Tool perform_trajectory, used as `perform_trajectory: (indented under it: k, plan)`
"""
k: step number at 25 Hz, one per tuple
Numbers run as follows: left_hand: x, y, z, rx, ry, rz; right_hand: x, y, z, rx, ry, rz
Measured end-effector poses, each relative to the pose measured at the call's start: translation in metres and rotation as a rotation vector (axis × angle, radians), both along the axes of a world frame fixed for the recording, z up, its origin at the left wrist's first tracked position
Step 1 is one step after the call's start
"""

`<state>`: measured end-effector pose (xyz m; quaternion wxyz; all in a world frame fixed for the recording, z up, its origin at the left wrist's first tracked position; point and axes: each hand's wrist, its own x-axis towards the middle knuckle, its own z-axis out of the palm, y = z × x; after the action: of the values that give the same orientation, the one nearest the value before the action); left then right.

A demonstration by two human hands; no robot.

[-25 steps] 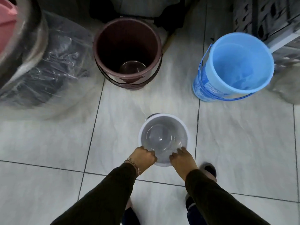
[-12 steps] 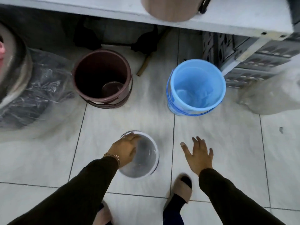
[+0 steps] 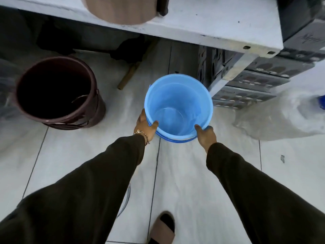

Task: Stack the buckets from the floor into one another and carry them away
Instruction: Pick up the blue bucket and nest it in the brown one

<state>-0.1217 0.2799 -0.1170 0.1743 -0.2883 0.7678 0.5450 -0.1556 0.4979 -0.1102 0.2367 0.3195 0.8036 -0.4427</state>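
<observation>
White tiled floor (image 3: 184,182): 1 blue bucket (image 3: 178,106), upright, centre; left hand (image 3: 145,125) and right hand (image 3: 205,133) grip its near rim. 1 brown bucket (image 3: 56,92), upright, well left.

The person's dark left sleeve (image 3: 84,187) hides nearly all of a pale round bucket (image 3: 127,198), leaving only a rim sliver. The tan round tub (image 3: 119,10) on the white tabletop (image 3: 211,23) is cut off by the top edge and blurred.
</observation>
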Motion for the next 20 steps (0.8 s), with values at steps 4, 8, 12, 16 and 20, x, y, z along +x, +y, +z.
perform_trajectory:
  k: [4, 8, 12, 16, 20]
  plan:
    - [0.018, 0.012, 0.005, 0.045, -0.041, 0.058, 0.019, 0.002, 0.0, -0.128, -0.043, -0.078]
    - [0.058, 0.016, 0.057, 0.055, 0.048, 0.224, 0.061, -0.001, 0.052, -0.139, 0.066, -0.004]
    - [0.104, -0.009, 0.119, 0.277, 0.084, 0.636, 0.092, -0.023, 0.122, -0.085, 0.205, 0.157]
    - [0.148, -0.059, 0.177, 0.349, 0.125, 0.909, 0.1, -0.083, 0.195, -0.124, 0.292, 0.377]
    - [0.161, -0.128, 0.21, 0.244, 0.196, 1.072, 0.085, -0.172, 0.225, -0.159, 0.326, 0.532]
